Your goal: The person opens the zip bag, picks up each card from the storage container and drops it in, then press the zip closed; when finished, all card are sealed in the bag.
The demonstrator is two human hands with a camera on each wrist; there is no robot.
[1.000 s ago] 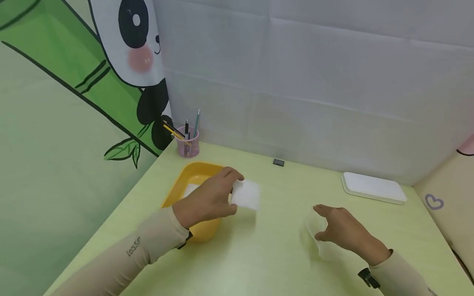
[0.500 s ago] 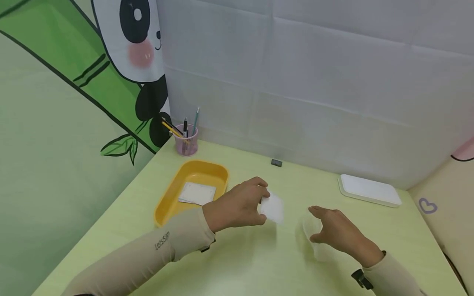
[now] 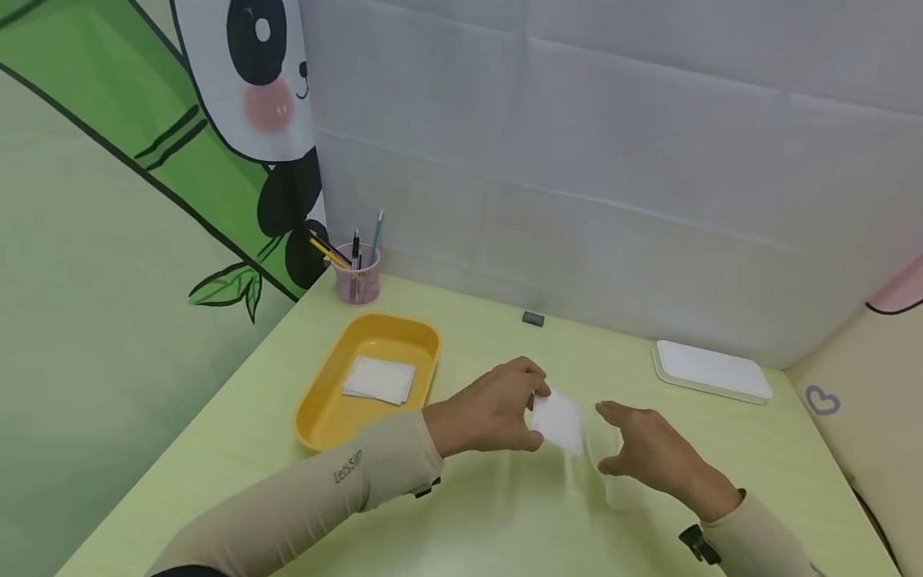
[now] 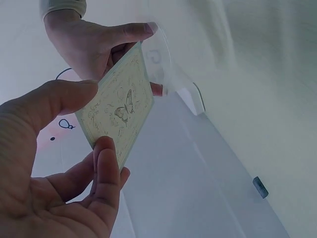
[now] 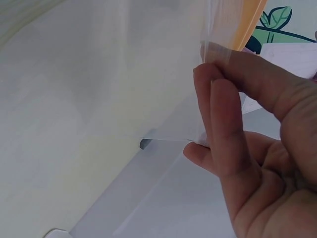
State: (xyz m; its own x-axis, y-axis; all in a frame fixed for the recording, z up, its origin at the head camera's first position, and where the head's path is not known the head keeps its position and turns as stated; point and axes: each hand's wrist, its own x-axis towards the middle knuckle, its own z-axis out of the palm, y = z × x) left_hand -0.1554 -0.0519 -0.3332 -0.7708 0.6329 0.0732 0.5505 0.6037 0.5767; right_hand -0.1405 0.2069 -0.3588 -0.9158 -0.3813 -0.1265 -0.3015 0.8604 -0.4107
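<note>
My left hand (image 3: 497,409) pinches a small card (image 3: 557,418) between thumb and fingers, tilted above the table. In the left wrist view the card (image 4: 121,106) shows a printed butterfly and a patterned border. Just to its right, my right hand (image 3: 659,457) holds a clear plastic piece (image 3: 606,457) by its edges, thumb on one side and fingers on the other. The see-through plastic (image 5: 124,89) spreads wide in the right wrist view; whether it is a bag or a box I cannot tell. Card and plastic are close together; contact is unclear.
A yellow tray (image 3: 310,417) at left bears a few white cards (image 3: 378,379). Behind it stands a pink cup (image 3: 356,282) with pens and pencils. A small dark block (image 3: 534,319) and a white case (image 3: 710,371) lie along the back edge by the wall.
My left hand has carried the card rightward from beside the tray to near the clear plastic. The tray's cards are now uncovered. My right hand has hardly moved.
</note>
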